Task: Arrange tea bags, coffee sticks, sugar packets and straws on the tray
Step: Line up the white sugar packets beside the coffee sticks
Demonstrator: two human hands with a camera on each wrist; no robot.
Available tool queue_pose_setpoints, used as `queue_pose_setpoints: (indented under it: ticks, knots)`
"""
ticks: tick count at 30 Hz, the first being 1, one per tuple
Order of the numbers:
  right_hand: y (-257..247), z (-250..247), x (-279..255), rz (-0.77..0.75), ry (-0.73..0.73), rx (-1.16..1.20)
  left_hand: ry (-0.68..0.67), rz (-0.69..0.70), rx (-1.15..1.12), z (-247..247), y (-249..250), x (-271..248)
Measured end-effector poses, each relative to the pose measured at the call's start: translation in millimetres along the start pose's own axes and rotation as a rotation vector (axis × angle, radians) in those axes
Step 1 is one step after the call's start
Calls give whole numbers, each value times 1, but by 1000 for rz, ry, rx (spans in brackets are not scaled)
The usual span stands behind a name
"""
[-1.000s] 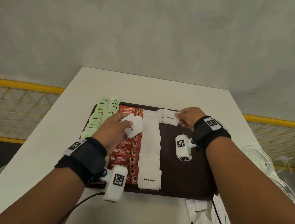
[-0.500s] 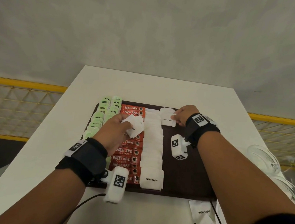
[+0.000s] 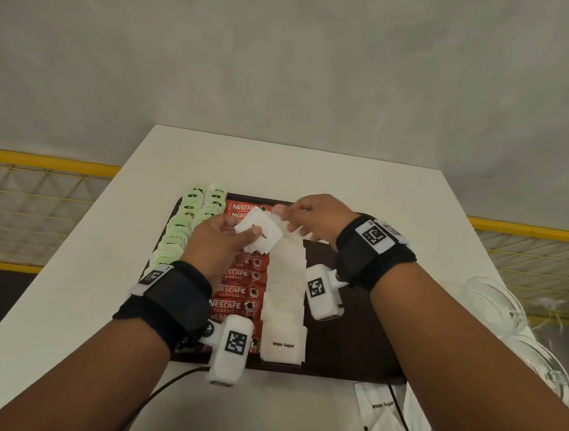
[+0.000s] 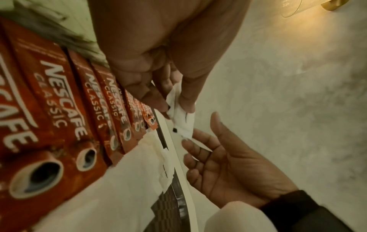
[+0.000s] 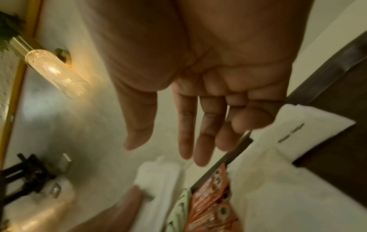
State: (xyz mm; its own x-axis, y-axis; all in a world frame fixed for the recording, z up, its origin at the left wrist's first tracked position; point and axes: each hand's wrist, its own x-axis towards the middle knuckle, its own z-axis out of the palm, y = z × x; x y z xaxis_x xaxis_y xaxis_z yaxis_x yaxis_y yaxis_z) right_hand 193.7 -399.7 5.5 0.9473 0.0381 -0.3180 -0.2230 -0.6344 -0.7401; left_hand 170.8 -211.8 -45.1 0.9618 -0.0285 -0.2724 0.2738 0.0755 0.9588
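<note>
On the dark brown tray [image 3: 351, 341] lie a row of green tea bags [image 3: 178, 230], a row of red coffee sticks [image 3: 235, 291] and a column of white sugar packets [image 3: 285, 284]. My left hand [image 3: 253, 236] hovers over the far coffee sticks and pinches a small stack of sugar packets [image 3: 265, 224] between thumb and fingers [image 4: 186, 103]. My right hand [image 3: 286, 217] is open just right of that stack, and its fingertips [image 4: 188, 141] touch the stack's [image 4: 181, 120] edge. One sugar packet [image 5: 298, 125] lies alone on the tray beside the column.
Loose sugar packets [image 3: 380, 406] and a black cable lie on the white table [image 3: 99, 268] in front of the tray's near right corner. Clear glass dishes [image 3: 495, 302] stand at the table's right edge. A yellow railing runs behind the table.
My right hand has let go of the packet it laid at the tray's far end and moved left to the stack in my left hand. The left hand has risen slightly.
</note>
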Motion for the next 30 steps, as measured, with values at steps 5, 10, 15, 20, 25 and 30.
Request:
queue_pose_setpoints:
  ticks: [5, 10, 15, 20, 25, 30]
  knots:
    - [-2, 7, -5, -13, -11, 184, 20, 30, -65, 15, 4, -6]
    - [11, -3, -4, 24, 65, 337, -63, 42, -91, 19, 7, -9]
    - [24, -15, -4, 41, 135, 519, -42, 48, -85, 12, 6, -6]
    - [46, -33, 12, 161, 282, 387, 46, 41, -96, 6, 6, -1]
    - [53, -34, 24, 266, 224, 17, 61, 38, -43, 7, 4, 1]
    - [51, -28, 33, 200, 119, -308, 41, 13, -23, 5, 2, 0]
